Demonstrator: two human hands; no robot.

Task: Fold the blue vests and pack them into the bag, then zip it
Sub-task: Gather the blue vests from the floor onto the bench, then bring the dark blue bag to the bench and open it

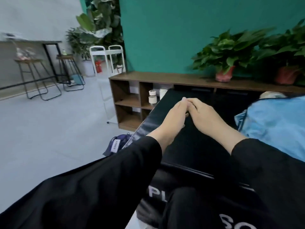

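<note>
Green wall at the back, a low brown shelf point(165, 80) under it with potted plants point(227, 53) on top, grey floor and stools point(38, 76) far left. In the middle, a black table point(189, 142), running from near to far.

Both hands out over the dark top, tips meeting near the far end. Left hand point(171, 116) stretched long and flat, fingers point(181, 103) straight, pointing far and a little right. Right hand point(208, 116) beside it, fingers loosely bent, touching the left tips. Nothing plainly held (too blurry to tell if a small thing is pinched between the tips).

Blue vests point(277, 123) in a soft heap on the right side of the table, just beside the right wrist, spreading from near to far. So: right hand nearer, vests off to the right of the fingers, not in front of them.

Dark bag point(115, 144) low on the floor, left of the table, near the left sleeve (only partly seen).

Likely nothing folded yet. Next, probably a reach to the right for the heap.
</note>
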